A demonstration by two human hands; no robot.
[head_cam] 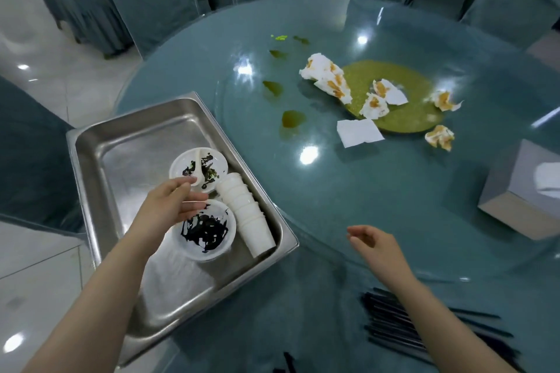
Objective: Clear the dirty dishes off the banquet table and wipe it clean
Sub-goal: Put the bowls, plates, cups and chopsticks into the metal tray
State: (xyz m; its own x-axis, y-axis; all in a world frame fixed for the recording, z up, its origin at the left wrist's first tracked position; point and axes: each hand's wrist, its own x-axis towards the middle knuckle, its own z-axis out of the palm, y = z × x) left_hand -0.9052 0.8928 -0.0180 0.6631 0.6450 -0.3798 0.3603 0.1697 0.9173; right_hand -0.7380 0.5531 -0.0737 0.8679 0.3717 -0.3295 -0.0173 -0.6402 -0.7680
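A steel tray (pixel 127 142) sits at the table's left edge. In it lie two white bowls smeared with black sauce, the far bowl (pixel 218 160) and the near bowl (pixel 206 233), plus a stack of white cups (pixel 248 212) on its side. A white spoon (pixel 198 166) lies in the far bowl. My left hand (pixel 172 203) hovers over the bowls, its fingertips touching the spoon's end. My right hand (pixel 375 244) hangs above the glass table (pixel 348 191) with loose fingers, holding nothing.
A green spill (pixel 400 94) with several stained crumpled napkins (pixel 328 77) and a clean napkin (pixel 359 132) lies mid-table. Brown puddles (pixel 291 119) dot the glass. A grey tissue box (pixel 524 191) stands at right. Black chopsticks (pixel 403 327) lie near me. Covered chairs ring the table.
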